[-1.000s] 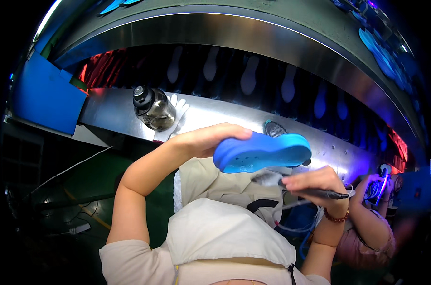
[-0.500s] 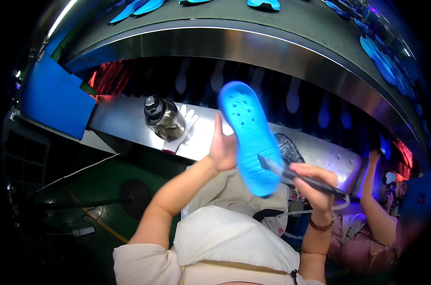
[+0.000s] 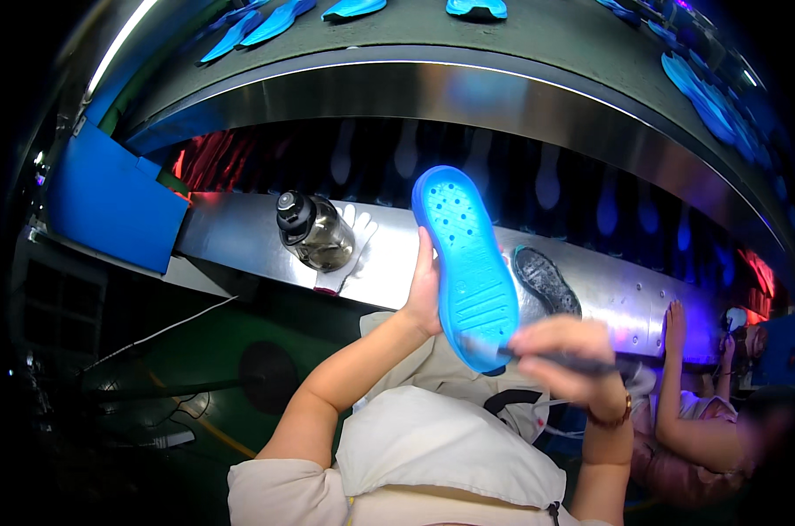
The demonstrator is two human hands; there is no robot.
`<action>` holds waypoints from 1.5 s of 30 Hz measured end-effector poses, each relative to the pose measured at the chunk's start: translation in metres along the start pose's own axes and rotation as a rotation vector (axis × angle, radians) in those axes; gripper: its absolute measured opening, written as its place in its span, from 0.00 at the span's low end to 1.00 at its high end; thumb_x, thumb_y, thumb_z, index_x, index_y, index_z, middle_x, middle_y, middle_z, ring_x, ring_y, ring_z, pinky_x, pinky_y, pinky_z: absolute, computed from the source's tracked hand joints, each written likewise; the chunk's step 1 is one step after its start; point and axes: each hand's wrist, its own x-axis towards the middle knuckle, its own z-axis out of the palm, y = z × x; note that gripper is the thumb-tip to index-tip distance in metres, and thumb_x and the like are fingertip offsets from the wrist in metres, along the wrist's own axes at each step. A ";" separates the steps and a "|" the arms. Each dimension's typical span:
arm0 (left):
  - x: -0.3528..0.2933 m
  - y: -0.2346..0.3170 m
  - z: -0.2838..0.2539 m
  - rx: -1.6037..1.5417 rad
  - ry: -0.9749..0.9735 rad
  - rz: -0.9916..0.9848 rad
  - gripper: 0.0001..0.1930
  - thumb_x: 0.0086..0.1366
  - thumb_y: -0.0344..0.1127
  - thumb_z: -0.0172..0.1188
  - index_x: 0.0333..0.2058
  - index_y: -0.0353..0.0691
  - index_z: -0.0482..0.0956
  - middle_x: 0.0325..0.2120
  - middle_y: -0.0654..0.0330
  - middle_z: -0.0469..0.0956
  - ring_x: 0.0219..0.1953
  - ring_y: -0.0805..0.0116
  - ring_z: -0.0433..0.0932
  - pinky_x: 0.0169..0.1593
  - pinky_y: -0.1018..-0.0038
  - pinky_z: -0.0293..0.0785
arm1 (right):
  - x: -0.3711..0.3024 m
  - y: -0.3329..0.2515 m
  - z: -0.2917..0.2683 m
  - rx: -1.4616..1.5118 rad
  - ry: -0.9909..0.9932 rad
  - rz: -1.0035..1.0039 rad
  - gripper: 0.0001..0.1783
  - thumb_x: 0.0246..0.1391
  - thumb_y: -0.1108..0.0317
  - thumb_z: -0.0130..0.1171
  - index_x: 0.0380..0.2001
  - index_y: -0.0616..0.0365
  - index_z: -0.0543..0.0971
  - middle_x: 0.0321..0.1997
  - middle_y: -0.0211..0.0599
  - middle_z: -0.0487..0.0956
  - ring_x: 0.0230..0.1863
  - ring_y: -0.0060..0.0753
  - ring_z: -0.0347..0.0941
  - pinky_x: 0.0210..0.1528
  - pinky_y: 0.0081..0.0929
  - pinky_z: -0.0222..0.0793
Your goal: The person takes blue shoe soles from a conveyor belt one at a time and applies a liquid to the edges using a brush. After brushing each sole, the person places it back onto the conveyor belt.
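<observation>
A bright blue shoe sole [image 3: 469, 285], with small holes at its far end and ridges across the rest, is held tilted up over my lap. My left hand [image 3: 425, 294] grips it from its left edge, thumb along the side and the other fingers hidden behind it. In my right hand [image 3: 566, 346] is a brush [image 3: 581, 361] with a dark handle and a pale tube at its rear. Its blurred tip lies over the sole's near end; motion smears the right fingers, but they are closed around the handle.
Ahead runs a metal bench [image 3: 397, 263] with a dark bottle [image 3: 323, 237], a white glove [image 3: 362, 241] and a dark patterned sole [image 3: 546, 280]. Above it, a conveyor belt [image 3: 555, 44] carries several blue soles. A co-worker's hand [image 3: 675, 324] rests on the bench at right.
The brush has moved from the sole's middle ridges toward its near end. My left hand and the sole have shifted slightly. The co-worker's hand has come down onto the bench.
</observation>
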 end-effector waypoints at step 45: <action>-0.006 0.015 0.064 0.037 -0.046 0.135 0.31 0.63 0.53 0.35 0.54 0.30 0.60 0.47 0.42 0.68 0.46 0.47 0.72 0.51 0.54 0.67 | -0.004 -0.004 0.011 0.293 0.467 0.053 0.09 0.36 0.83 0.59 0.28 0.66 0.78 0.34 0.50 0.78 0.39 0.40 0.76 0.45 0.29 0.70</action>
